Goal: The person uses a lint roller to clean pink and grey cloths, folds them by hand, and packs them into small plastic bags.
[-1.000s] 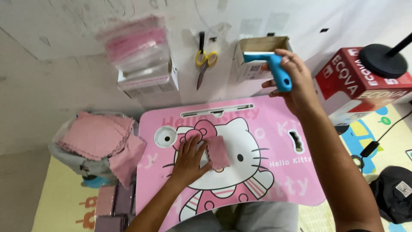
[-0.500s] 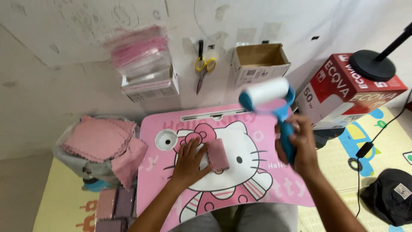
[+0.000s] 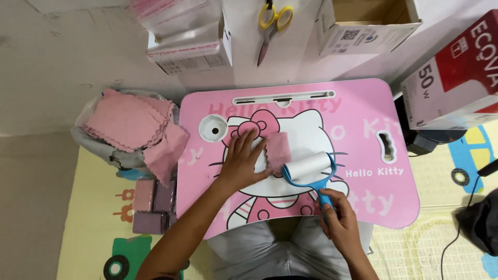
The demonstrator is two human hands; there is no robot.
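**While one hand pins a pink cloth, the other rolls it clean**

While the pink lap bench (image 3: 363, 155) with its cartoon cat print fills the middle of the view, the floor around it carries the bigger clutter: a red and white carton (image 3: 456, 78) off the bench's far right corner, an open cardboard box (image 3: 363, 26) beyond the far edge, and a small box topped with clear bags (image 3: 189, 39) beyond the far left corner. Off the bench's left edge, a heap of pink cloths (image 3: 127, 122) sits in a bag, with a few folded purple cloths (image 3: 150, 207) on the mat nearer the person. Yellow-handled scissors (image 3: 270, 26) lie between the two far boxes.

Near the bench's centre lies a small pink cloth (image 3: 277, 150). The left hand (image 3: 241, 161) lies flat with fingers spread, pressing the cloth's left edge against the bench. A lint roller (image 3: 307, 167) with a white drum and blue frame rests against the cloth's right side. The right hand (image 3: 340, 215), by the near edge, is closed around the roller's blue handle.
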